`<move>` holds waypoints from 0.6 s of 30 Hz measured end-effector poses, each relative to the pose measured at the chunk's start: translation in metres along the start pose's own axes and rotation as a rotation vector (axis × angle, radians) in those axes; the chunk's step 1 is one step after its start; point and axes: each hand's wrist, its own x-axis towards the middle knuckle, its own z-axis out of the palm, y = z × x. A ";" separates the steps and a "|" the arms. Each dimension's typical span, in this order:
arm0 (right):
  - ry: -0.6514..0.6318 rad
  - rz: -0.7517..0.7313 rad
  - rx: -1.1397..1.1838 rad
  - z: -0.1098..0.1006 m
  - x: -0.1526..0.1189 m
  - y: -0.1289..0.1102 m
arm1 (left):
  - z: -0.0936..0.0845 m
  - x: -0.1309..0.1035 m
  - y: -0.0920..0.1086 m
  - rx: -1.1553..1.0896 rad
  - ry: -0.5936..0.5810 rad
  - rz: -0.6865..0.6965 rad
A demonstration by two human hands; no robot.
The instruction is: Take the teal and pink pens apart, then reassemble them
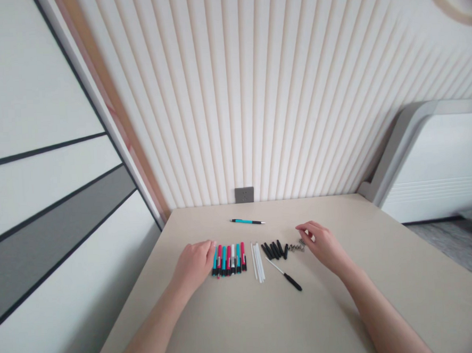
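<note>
My left hand [194, 262] lies on the table with its fingers curled in, beside a row of blue, pink and white pen barrels [229, 258]. Its fingertips are at the leftmost barrel; whether they hold anything is hidden. My right hand [322, 243] hovers by a cluster of small metal springs and tips [298, 245], thumb and fingers drawn together; anything between them is too small to make out. Between the hands lie thin white refills [258, 262] and short black grips [273, 250]. In front of these, a white refill with a black grip [292, 281] lies slantwise.
An assembled blue and black pen [247, 221] lies across the back of the beige table [245, 325]. Behind it rises a ribbed wall with a dark socket [244, 195]. A white panelled cabinet [42, 209] stands left, and a pale headboard [435, 159] is at the right.
</note>
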 end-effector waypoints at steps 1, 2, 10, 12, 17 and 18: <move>-0.009 0.014 -0.015 0.000 0.001 0.003 | 0.002 0.000 0.000 -0.003 0.000 0.002; -0.020 0.028 -0.028 0.000 0.001 0.007 | 0.003 0.000 0.000 -0.006 -0.003 0.002; -0.108 0.059 -0.068 -0.006 0.002 0.024 | 0.009 0.001 0.001 -0.012 -0.027 0.007; -0.129 0.047 -0.069 -0.005 0.002 0.025 | 0.009 0.001 0.001 -0.010 -0.018 0.018; -0.133 0.054 -0.093 -0.009 0.002 0.023 | 0.009 0.001 0.001 -0.030 -0.019 0.017; -0.108 0.084 -0.121 -0.012 0.002 0.024 | 0.009 0.001 0.001 -0.037 -0.025 0.013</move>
